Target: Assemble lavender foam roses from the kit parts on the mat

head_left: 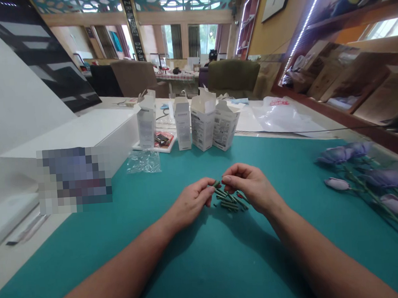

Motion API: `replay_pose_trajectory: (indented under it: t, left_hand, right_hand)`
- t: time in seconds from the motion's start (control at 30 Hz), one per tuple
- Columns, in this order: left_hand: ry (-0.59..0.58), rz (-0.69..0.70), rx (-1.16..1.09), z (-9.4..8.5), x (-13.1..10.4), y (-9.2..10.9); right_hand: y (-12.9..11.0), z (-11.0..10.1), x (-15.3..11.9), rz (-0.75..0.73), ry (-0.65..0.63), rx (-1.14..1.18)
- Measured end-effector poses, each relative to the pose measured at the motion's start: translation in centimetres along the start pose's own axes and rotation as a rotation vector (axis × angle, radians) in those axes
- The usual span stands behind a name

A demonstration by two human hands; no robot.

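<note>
Green, a short, thin stick (216,184) sits pinched in our left hand (196,199). Our right hand (251,186), at its three o'clock, has fingertips together, on what we cannot tell. We'd best pinch lightly, above the loose green sticks (229,206) at five o'clock.

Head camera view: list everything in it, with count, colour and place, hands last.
Sticks: several, green, mat centre
Mat: one, teal, under the hands
Cartons: four, white, beyond the sticks
Tray: one, white, by the leftmost carton
Packet: one, clear, mat's far left
Flowers: several, purple, right
Box: one, white, left
Pixelated patch: one, contents unclear, left
Plastic bag: one, clear, far right
Chairs: at least three, dark, brown, olive, background
Shelf: one, reddish-brown, right
Left hand: one, bare, pinching a stick
Right hand: one, bare, fingertips beside that stick
</note>
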State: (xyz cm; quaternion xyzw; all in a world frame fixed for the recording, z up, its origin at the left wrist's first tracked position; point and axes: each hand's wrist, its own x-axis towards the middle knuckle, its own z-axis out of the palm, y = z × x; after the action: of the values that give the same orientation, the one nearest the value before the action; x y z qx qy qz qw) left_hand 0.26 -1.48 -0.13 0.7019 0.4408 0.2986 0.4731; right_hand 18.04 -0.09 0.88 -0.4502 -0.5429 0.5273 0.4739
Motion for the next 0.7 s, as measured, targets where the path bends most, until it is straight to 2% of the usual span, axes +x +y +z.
replay_pose_trajectory:
  t: [0.27, 0.7]
  left_hand:
    - [-0.017, -0.002, -0.098, 0.27, -0.08, 0.27]
    - [0.046, 0.024, 0.006, 0.53, -0.25, 0.42]
  right_hand:
    - [0.01, 0.56, -0.08, 0.027, 0.009, -0.037]
    - [0.59, 0.75, -0.15, -0.052, -0.009, -0.092]
